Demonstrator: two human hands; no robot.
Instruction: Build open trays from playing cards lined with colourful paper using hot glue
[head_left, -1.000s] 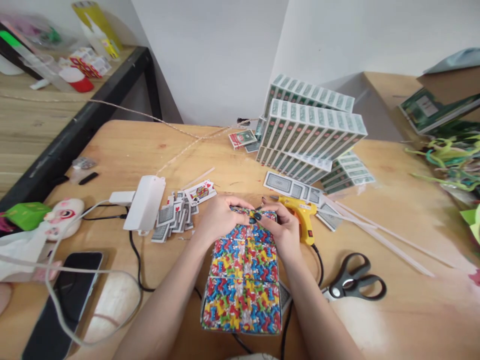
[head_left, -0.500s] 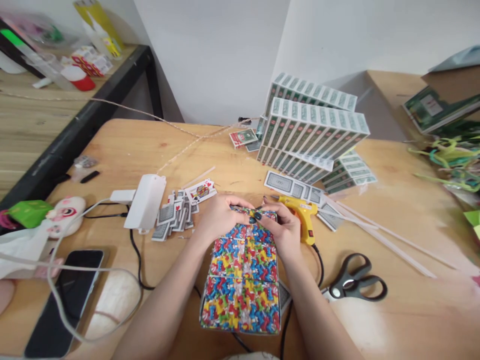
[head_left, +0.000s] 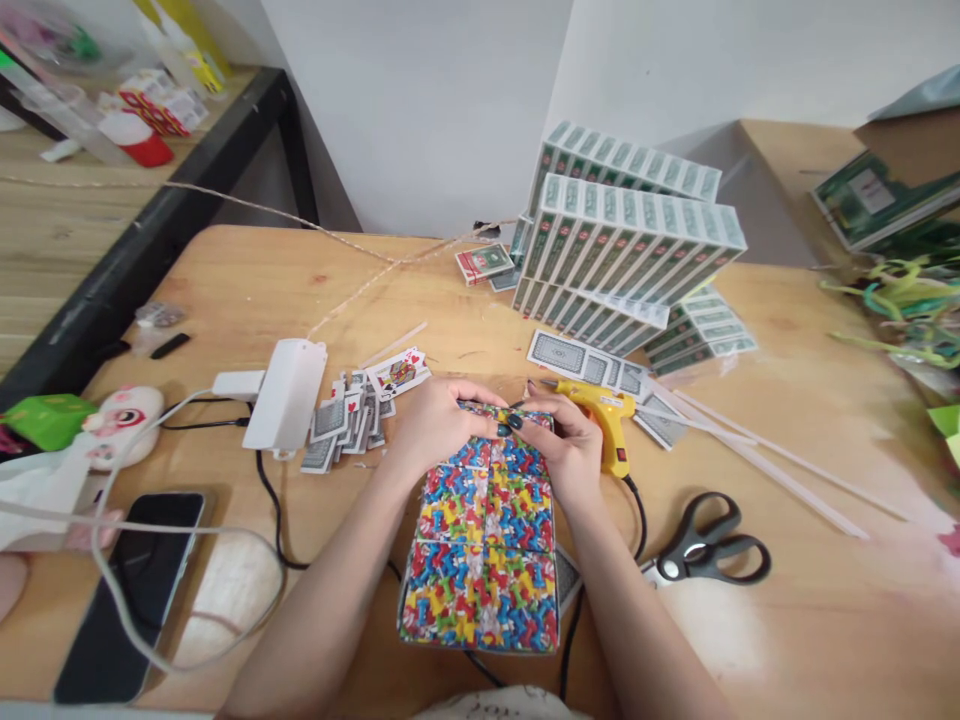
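Observation:
A rectangular box (head_left: pixel 480 560) covered in a multicoloured bone-like pattern lies in front of me, its top marked by seams into several panels. My left hand (head_left: pixel 439 425) is closed on the far left part of the box, thumb pressed on top. At the far right part, my right hand (head_left: pixel 566 440) grips it the same way, with both thumbs nearly meeting at the middle. The fingers behind the far edge are hidden. Just right of my right hand lies a yellow glue gun (head_left: pixel 611 425). A playing card (head_left: pixel 568 580) sticks out from under the box's right side.
Cut playing cards (head_left: pixel 349 420) lie left, beside a white power strip (head_left: pixel 286 395). Stacked card decks (head_left: pixel 630 240) stand at the back. Black scissors (head_left: pixel 709 545) and glue sticks (head_left: pixel 780 475) lie right; a phone (head_left: pixel 131 595) and cables lie left.
The view has tilted slightly, so most things appear a little higher. Both hands keep their hold on the far edge of the box, with thumbs barely moved.

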